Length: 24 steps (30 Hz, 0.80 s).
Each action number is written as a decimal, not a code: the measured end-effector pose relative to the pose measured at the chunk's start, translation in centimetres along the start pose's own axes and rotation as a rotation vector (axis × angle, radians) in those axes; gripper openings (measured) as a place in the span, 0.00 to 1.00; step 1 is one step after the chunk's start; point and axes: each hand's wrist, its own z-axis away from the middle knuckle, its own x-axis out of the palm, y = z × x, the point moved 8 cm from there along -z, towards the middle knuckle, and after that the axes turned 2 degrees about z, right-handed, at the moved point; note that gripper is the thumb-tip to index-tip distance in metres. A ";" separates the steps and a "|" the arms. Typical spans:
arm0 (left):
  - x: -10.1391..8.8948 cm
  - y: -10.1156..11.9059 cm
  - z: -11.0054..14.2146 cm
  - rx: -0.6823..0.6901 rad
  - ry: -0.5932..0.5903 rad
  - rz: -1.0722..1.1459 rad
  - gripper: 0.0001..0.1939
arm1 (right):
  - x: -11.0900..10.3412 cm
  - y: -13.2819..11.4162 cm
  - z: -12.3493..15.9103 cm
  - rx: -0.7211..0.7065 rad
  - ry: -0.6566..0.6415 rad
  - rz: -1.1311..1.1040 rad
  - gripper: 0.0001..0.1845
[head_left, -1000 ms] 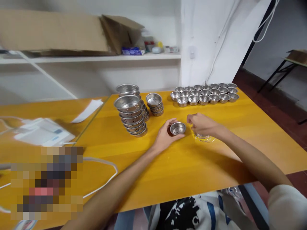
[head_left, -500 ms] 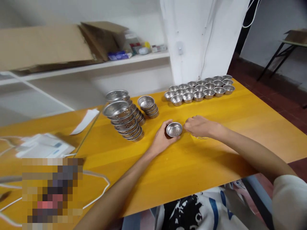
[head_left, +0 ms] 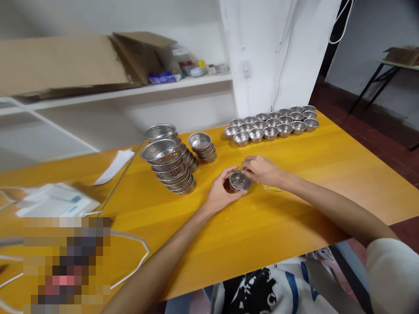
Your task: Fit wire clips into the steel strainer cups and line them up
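Note:
My left hand curls around a small perforated metal strainer cup and holds it just above the yellow table. Pinched fingers of my right hand touch the cup's far rim; what they hold, if anything, is too small to make out. Under my right wrist lie thin clear rings on the table.
Leaning stacks of larger strainer cups and a short stack stand left of my hands. Several single cups in rows sit at the far edge by a white pillar. Papers and white cable lie at the left.
My right hand has moved left from the clear rings to the cup's rim. The left hand has tilted the cup a little toward it.

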 end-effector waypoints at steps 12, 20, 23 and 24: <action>0.0 0.3 0.0 0.002 0.007 0.003 0.35 | 0.7 0.0 -0.1 0.032 0.065 0.043 0.13; 0.0 0.3 -0.1 0.012 0.019 -0.013 0.34 | 0.6 0.4 -0.2 0.051 0.078 0.050 0.12; 0.1 0.2 -0.1 -0.004 0.009 -0.008 0.36 | 0.4 0.7 -0.3 0.058 0.076 -0.003 0.10; 0.2 0.1 0.0 -0.008 0.007 -0.004 0.36 | 0.4 0.8 -0.4 0.057 0.078 -0.020 0.10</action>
